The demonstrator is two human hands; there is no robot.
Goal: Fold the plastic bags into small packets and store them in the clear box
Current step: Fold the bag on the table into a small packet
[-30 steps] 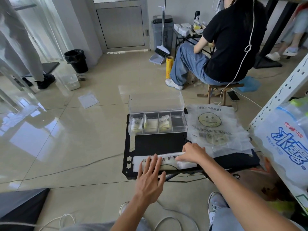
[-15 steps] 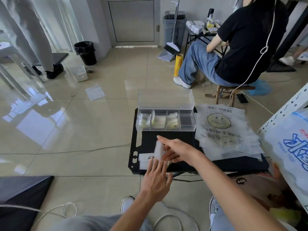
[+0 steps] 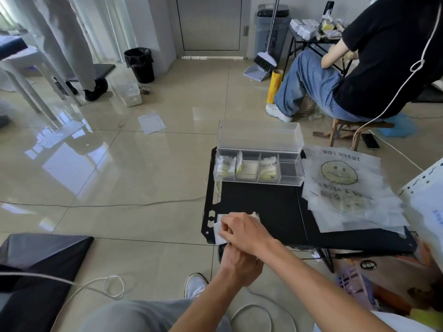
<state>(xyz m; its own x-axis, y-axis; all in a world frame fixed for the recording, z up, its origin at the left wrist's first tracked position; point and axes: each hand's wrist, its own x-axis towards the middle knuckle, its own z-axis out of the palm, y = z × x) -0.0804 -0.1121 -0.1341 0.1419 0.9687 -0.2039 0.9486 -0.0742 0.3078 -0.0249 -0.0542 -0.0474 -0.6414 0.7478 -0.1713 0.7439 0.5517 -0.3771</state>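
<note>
A small black table [image 3: 268, 212] holds the clear box [image 3: 291, 172], lid up, with folded packets [image 3: 268, 169] in three of its compartments; the rightmost one looks empty. A white folded bag [image 3: 219, 232] lies at the table's near left corner. My right hand [image 3: 244, 230] presses down on it, crossing over my left hand [image 3: 239, 262], which sits beneath at the table's front edge and is partly hidden. A stack of flat smiley-face plastic bags [image 3: 345, 188] lies on the right side of the table.
A person in a black shirt sits on a stool [image 3: 345, 130] beyond the table. A white shelf with a large printed bag [image 3: 429, 212] stands at the right. Cables [image 3: 115, 281] run over the tiled floor; a black bin [image 3: 140, 64] stands far left.
The long folded strip has been folded over leftward into a short packet. My right hand moved from the strip's right end to the table's left corner, over my left hand.
</note>
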